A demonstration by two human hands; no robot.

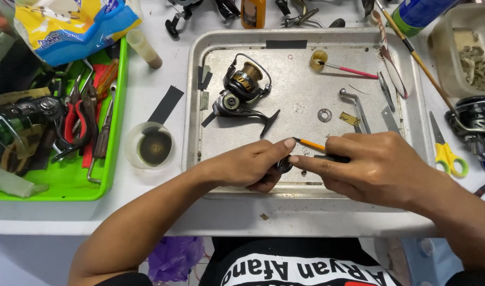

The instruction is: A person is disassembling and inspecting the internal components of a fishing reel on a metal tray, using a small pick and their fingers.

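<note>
My left hand [250, 167] pinches a small round dark metal part [283, 166] over the near edge of a metal tray [194, 106]. My right hand [375, 164] grips a thin tool with a black handle and an orange shaft [308, 143], its tip close to the part. A black and gold fishing reel body [241, 90] lies on the tray behind my hands. A washer [324, 115], a metal crank arm [356, 108] and a small brass piece [350, 119] lie loose on the tray to the right.
A green bin [67, 180] full of pliers and hand tools stands at left. A small cup of dark liquid [148, 144] sits beside the tray. Yellow-handled scissors [446, 153], another reel [478, 124] and a clear box [465, 53] are at right.
</note>
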